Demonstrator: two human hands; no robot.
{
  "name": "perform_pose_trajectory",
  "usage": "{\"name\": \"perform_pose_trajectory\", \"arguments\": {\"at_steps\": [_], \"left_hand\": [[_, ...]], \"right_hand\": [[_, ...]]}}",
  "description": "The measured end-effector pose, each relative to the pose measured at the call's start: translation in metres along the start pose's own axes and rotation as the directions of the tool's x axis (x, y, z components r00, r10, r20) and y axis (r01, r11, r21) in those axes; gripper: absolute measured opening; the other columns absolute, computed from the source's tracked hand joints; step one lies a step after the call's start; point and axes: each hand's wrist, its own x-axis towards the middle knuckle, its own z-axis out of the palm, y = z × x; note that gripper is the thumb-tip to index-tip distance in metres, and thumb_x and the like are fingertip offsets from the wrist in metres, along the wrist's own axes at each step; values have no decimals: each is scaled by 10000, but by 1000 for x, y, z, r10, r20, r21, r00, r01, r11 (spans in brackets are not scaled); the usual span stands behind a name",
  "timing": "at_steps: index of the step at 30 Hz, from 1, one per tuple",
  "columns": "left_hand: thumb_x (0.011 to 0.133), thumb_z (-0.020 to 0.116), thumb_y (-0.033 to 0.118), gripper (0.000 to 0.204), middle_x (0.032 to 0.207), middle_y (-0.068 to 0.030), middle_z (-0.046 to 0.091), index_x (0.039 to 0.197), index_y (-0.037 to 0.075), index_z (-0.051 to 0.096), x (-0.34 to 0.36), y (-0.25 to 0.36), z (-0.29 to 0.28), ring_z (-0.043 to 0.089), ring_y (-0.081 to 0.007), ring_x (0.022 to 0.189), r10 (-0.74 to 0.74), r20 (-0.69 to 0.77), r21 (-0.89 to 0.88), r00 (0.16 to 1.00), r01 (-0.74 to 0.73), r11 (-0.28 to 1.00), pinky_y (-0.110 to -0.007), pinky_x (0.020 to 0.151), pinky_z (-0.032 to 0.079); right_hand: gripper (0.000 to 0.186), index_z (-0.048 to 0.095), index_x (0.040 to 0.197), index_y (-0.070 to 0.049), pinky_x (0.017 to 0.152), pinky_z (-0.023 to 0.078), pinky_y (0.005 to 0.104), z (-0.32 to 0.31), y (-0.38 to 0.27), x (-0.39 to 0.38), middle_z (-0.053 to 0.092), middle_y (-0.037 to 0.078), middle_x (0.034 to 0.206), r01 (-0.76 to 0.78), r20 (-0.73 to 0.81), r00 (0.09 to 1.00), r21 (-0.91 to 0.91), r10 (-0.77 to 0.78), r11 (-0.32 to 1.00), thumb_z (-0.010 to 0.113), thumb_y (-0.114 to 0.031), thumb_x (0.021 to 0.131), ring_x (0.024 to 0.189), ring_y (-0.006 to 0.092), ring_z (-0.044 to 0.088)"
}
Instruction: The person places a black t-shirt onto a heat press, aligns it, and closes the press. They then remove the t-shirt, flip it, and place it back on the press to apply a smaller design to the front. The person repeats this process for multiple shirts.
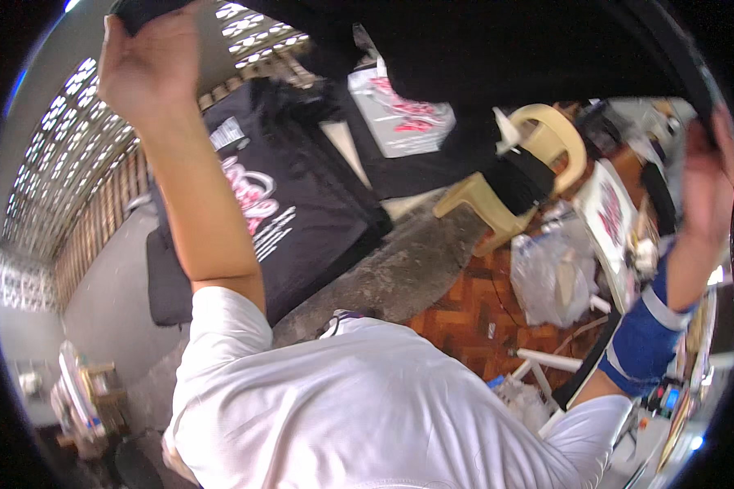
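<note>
Both my arms are raised, with a large spread of black cloth stretched across the top of the view between my hands. At the upper left, my left hand is closed on the cloth's edge; its fingers are blurred and partly cut off. Far over on the right, my right hand grips the other end, its fingertips partly hidden. Below the cloth, a black T-shirt with a red and white print lies flat beside my left forearm. A grey panel with red and white print shows near the middle.
A cream plastic chair with black cloth on it stands right of centre. Close by are a clear plastic bag and a white printed board. Brown parquet floor shows below. A wall with patterned openings rises at left.
</note>
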Motion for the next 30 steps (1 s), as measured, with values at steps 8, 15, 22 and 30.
{"name": "perform_pose_trajectory", "arguments": {"at_steps": [8, 15, 22, 30], "left_hand": [[987, 562, 145, 269, 1259, -187, 656, 1171, -43, 620, -124, 228, -87, 594, -318, 1243, 269, -471, 646, 840, 122, 753, -489, 1119, 417], [912, 622, 159, 122, 1004, -40, 656, 935, 40, 640, -398, 184, -24, 628, -183, 990, 427, -776, 631, 465, 547, 550, -358, 958, 480], [951, 641, 317, 391, 1087, -201, 682, 1086, -48, 686, -554, 147, 7, 634, -341, 1114, 799, -596, -441, 73, 802, -403, -424, 974, 492], [853, 671, 43, 307, 1273, -204, 624, 1157, 4, 658, -292, -175, -108, 574, -389, 1225, 226, -604, 453, 764, 563, -691, -461, 1065, 448]], "right_hand": [[195, 720, 1106, -46, 808, 596, 337, 321, 184, -105, 707, 59, 1044, -777, 418, 630, 339, 655, 530, 707, -42, 911, 892, 162, 674], [143, 772, 974, -24, 674, 530, 265, 344, 259, -291, 731, 36, 872, -904, 555, 310, -79, 772, 420, 730, -27, 837, 728, 107, 648], [190, 776, 1021, -36, 687, 574, 340, 301, 303, -360, 737, 87, 858, -898, 747, -145, -375, 649, 230, 718, -68, 843, 751, 194, 696], [398, 631, 1233, -70, 957, 491, 452, 268, 514, -282, 617, 140, 1198, 430, 887, 446, -326, 116, 842, 674, -112, 840, 1157, 327, 595]]}}
